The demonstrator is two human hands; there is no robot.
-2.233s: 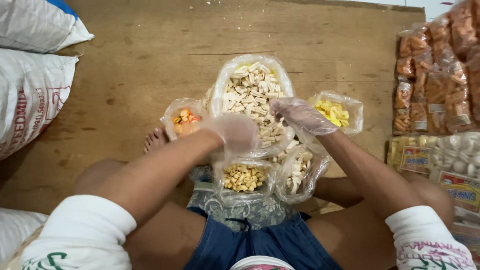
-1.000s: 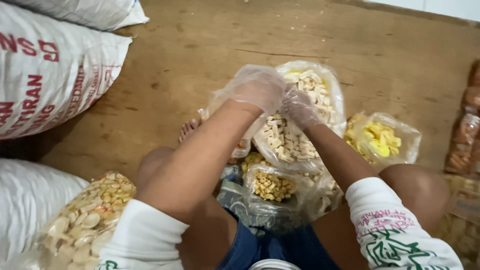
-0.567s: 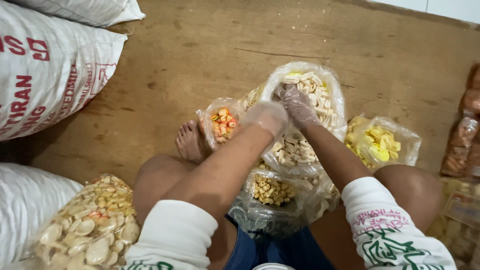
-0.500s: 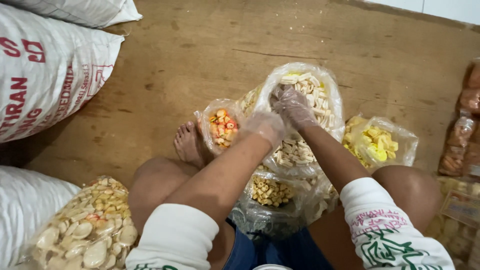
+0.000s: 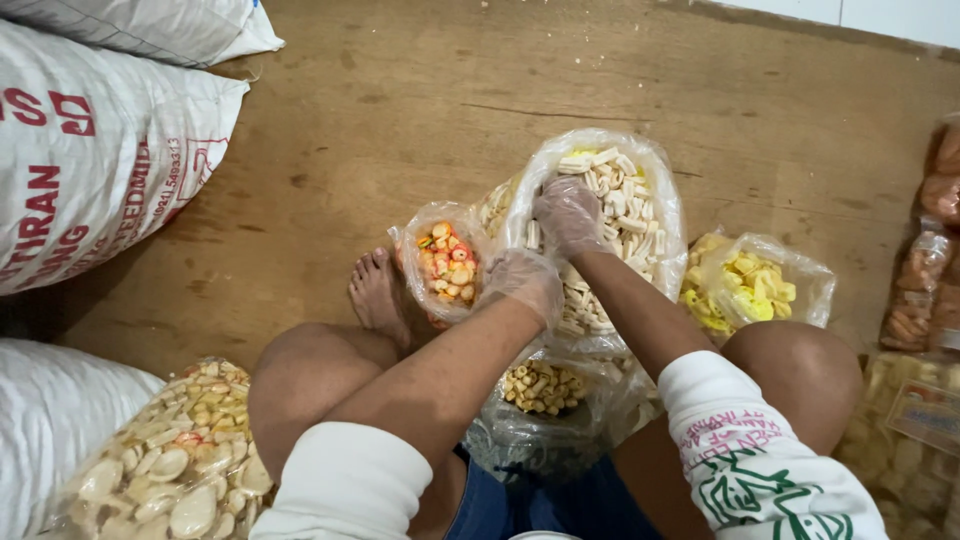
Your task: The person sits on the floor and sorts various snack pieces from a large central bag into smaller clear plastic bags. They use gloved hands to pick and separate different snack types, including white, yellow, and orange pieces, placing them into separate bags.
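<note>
I sit on a wooden floor with clear bags of snacks between my legs. My right hand (image 5: 568,212), in a thin plastic glove, reaches into the big bag of white stick crackers (image 5: 628,205), its fingers curled down among them. My gloved left hand (image 5: 522,283) is curled at that bag's near rim, right beside a small bag of orange and yellow snacks (image 5: 447,262). Whatever lies under its fingers is hidden. A bag of small beige tube snacks (image 5: 540,388) lies just below both forearms.
A bag of yellow snacks (image 5: 745,290) sits by my right knee. A large bag of mixed pale crackers (image 5: 170,465) lies at lower left, with white sacks (image 5: 90,150) beyond it. Packed brown snacks (image 5: 925,270) line the right edge. My bare foot (image 5: 378,290) rests by the orange bag.
My left hand came down from above the big bag to its near rim beside the orange snacks. My right hand stayed inside the big bag.
</note>
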